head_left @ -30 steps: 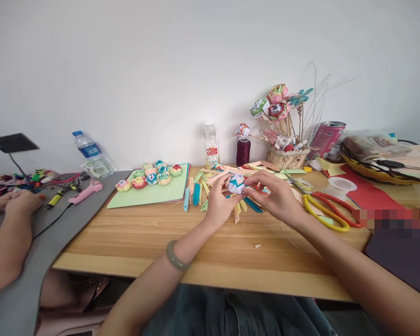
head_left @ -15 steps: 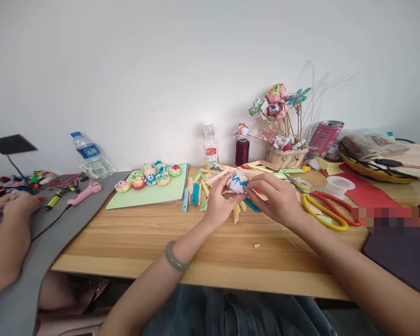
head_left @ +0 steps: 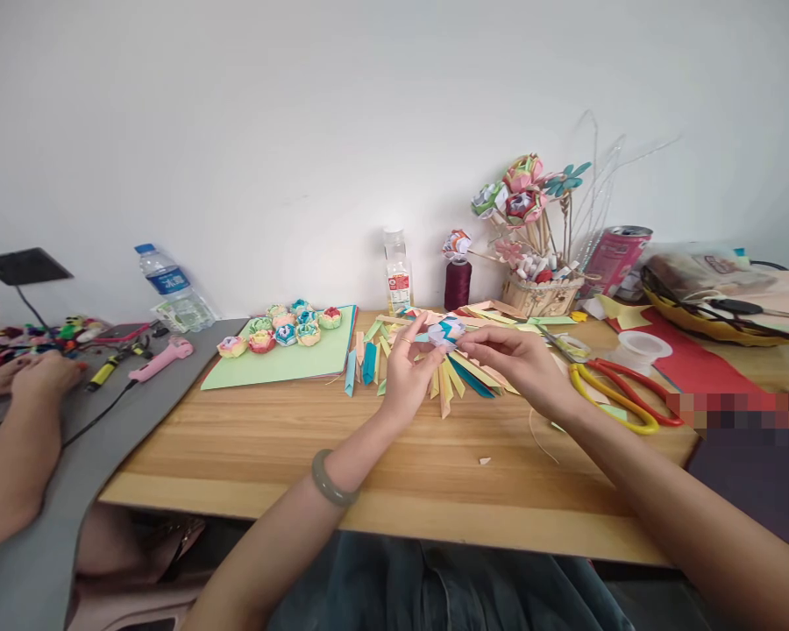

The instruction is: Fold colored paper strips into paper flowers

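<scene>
Between both hands, just above the strips, is a white paper flower (head_left: pixel 445 332) with blue zigzag parts. My left hand (head_left: pixel 408 368) holds it from the left, thumb below and fingers behind. The fingers of my right hand (head_left: pixel 509 358) pinch at its right edge; their tips are partly hidden. Folded paper strips (head_left: pixel 445 386) in yellow, peach, green and blue lie spread beneath and behind the hands. Several finished paper flowers (head_left: pixel 285 331) rest on green paper sheets (head_left: pixel 237 375) to the left.
Red and yellow scissors (head_left: pixel 621 394) lie right of my right hand. Behind stand a clear bottle (head_left: pixel 398 272), a dark thread spool (head_left: pixel 458 285) and a flower basket (head_left: pixel 540 296). Another person's hands (head_left: pixel 43 377) are at a grey mat (head_left: pixel 122 412) on the left.
The flower has turned slightly and sits a little higher. My right hand's fingers have drawn closer together at its right edge. The view has shifted slightly.
</scene>
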A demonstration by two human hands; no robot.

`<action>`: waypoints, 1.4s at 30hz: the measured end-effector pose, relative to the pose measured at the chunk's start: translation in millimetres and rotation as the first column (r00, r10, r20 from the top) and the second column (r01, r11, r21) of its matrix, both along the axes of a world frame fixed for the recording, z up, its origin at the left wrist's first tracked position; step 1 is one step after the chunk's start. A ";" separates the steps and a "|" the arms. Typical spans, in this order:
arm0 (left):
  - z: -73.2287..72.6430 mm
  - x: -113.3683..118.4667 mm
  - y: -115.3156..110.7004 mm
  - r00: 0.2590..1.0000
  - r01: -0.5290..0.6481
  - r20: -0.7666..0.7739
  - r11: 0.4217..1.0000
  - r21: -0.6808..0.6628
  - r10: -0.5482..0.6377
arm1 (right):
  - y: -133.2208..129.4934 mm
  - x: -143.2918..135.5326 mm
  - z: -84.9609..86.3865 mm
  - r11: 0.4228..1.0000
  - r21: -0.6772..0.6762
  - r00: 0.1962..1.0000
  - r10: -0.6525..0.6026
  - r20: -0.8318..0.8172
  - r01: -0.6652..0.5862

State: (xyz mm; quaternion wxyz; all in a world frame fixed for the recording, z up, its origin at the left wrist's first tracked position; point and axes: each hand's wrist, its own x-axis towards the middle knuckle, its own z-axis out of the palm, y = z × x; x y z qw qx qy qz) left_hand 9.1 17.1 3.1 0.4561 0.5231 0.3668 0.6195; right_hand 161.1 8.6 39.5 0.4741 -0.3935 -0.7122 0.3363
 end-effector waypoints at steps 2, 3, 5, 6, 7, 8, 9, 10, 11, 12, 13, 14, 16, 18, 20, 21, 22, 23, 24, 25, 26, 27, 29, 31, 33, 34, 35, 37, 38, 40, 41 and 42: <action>-1.4 -1.1 2.2 0.999 0.031 0.008 0.999 0.011 -0.031 | 2.2 0.4 -0.2 0.996 -0.090 0.999 0.024 -0.045 -0.028; -2.0 -1.5 2.9 0.999 0.046 0.012 0.999 0.024 -0.046 | 3.0 0.4 -0.3 0.993 -0.113 0.997 0.033 -0.067 -0.040; -2.2 -1.7 3.0 0.998 0.045 0.040 0.998 0.044 -0.046 | 3.9 0.2 -0.4 0.991 -0.122 0.993 0.043 -0.110 -0.057; -1.7 -1.6 2.3 0.997 0.044 0.061 0.998 0.054 -0.048 | 4.0 0.0 -0.4 0.991 -0.115 0.991 0.047 -0.128 -0.062; -0.8 -1.4 1.3 0.995 0.050 0.084 0.997 0.065 -0.055 | 3.9 -0.3 -0.4 0.992 -0.105 0.989 0.048 -0.141 -0.064; 0.5 -1.3 0.1 0.992 0.061 0.107 0.995 0.073 -0.069 | 3.6 -0.5 -0.2 0.994 -0.095 0.988 0.046 -0.148 -0.061; 2.0 -1.2 -1.1 0.988 0.076 0.128 0.994 0.077 -0.085 | 3.2 -0.7 0.0 0.995 -0.087 0.988 0.043 -0.149 -0.057; 3.5 -1.1 -2.2 0.985 0.090 0.144 0.993 0.075 -0.100 | 2.7 -0.9 0.2 0.995 -0.084 0.989 0.040 -0.146 -0.053; 5.0 -1.1 -3.1 0.982 0.100 0.154 0.992 0.071 -0.110 | 2.2 -1.0 0.5 0.995 -0.085 0.990 0.039 -0.139 -0.051; 6.3 -1.2 -3.7 0.981 0.105 0.158 0.992 0.064 -0.114 | 1.8 -1.0 0.8 0.995 -0.087 0.991 0.037 -0.130 -0.049; 7.3 -1.4 -4.1 0.981 0.105 0.159 0.993 0.054 -0.112 | 1.4 -0.9 1.1 0.995 -0.087 0.992 0.036 -0.121 -0.047; 8.1 -1.6 -4.4 0.981 0.104 0.158 0.994 0.046 -0.110 | 1.2 -0.8 1.5 0.996 -0.083 0.993 0.036 -0.112 -0.045; 9.0 -2.2 -4.9 0.982 0.109 0.151 0.994 0.034 -0.113 | 0.8 -0.4 2.0 0.998 -0.061 0.995 0.028 -0.091 -0.034; 9.2 -2.8 -5.4 0.984 0.118 0.132 0.993 0.025 -0.121 | 0.4 -0.2 2.5 1.000 -0.021 0.999 0.012 -0.053 -0.013; 9.1 -3.3 -5.8 0.987 0.127 0.093 0.992 0.023 -0.129 | -0.5 -0.3 2.7 0.999 0.044 1.000 -0.012 0.006 0.012; 9.0 -3.4 -5.9 0.989 0.127 0.074 0.992 0.026 -0.129 | -1.2 -0.4 2.8 0.996 0.086 0.999 -0.025 0.037 0.022; 8.9 -3.5 -5.7 0.990 0.126 0.059 0.992 0.031 -0.128 | -1.9 -0.6 2.7 0.991 0.131 0.997 -0.039 0.065 0.030; 8.7 -3.3 -5.5 0.991 0.125 0.049 0.991 0.040 -0.127 | -2.7 -0.8 2.5 0.984 0.176 0.995 -0.052 0.087 0.036; 8.6 -3.0 -5.2 0.991 0.124 0.047 0.991 0.052 -0.126 | -3.5 -1.0 2.1 0.974 0.221 0.993 -0.065 0.103 0.041; 8.4 -2.5 -4.9 0.991 0.120 0.048 0.990 0.067 -0.123 | -4.3 -1.1 1.6 0.963 0.266 0.990 -0.081 0.115 0.048; 8.2 -1.8 -4.6 0.992 0.112 0.048 0.990 0.088 -0.116 | -5.0 -1.3 1.0 0.948 0.313 0.987 -0.104 0.125 0.060; 7.9 -1.0 -4.5 0.994 0.098 0.042 0.989 0.113 -0.104 | -5.6 -1.4 0.4 0.930 0.359 0.982 -0.131 0.136 0.074; 6.8 0.4 -4.8 0.999 0.052 0.003 0.985 0.165 -0.053 | -6.4 -1.6 -0.7 0.891 0.444 0.972 -0.180 0.152 0.095; 5.1 1.1 -6.0 0.997 -0.007 -0.073 0.979 0.203 0.023 | -6.8 -1.7 -0.9 0.871 0.485 0.966 -0.191 0.174 0.085; 3.1 0.6 -7.9 0.980 -0.061 -0.169 0.970 0.237 0.103 | -6.8 -1.8 -0.4 0.876 0.479 0.964 -0.175 0.198 0.061; 2.2 -0.1 -8.9 0.966 -0.082 -0.215 0.961 0.263 0.142 | -6.7 -2.0 0.0 0.883 0.467 0.963 -0.168 0.210 0.052; 1.5 -0.9 -9.8 0.950 -0.101 -0.256 0.950 0.297 0.180 | -6.7 -2.2 0.3 0.890 0.453 0.961 -0.165 0.221 0.049; 0.3 -2.5 -11.2 0.917 -0.128 -0.307 0.917 0.377 0.254 | -7.0 -2.9 0.1 0.896 0.440 0.956 -0.175 0.236 0.055; -0.1 -3.1 -11.6 0.904 -0.138 -0.319 0.899 0.415 0.286 | -7.3 -3.4 -0.5 0.895 0.442 0.952 -0.187 0.244 0.062; -0.8 -3.8 -11.9 0.881 -0.155 -0.327 0.862 0.483 0.341 | -8.3 -4.4 -2.8 0.884 0.460 0.942 -0.220 0.255 0.082; -1.2 -4.0 -11.7 0.869 -0.159 -0.332 0.843 0.515 0.366 | -8.8 -4.9 -4.3 0.876 0.473 0.937 -0.236 0.257 0.091; -1.5 -4.1 -11.4 0.856 -0.159 -0.338 0.822 0.547 0.391 | -9.1 -5.2 -6.0 0.866 0.491 0.932 -0.253 0.259 0.099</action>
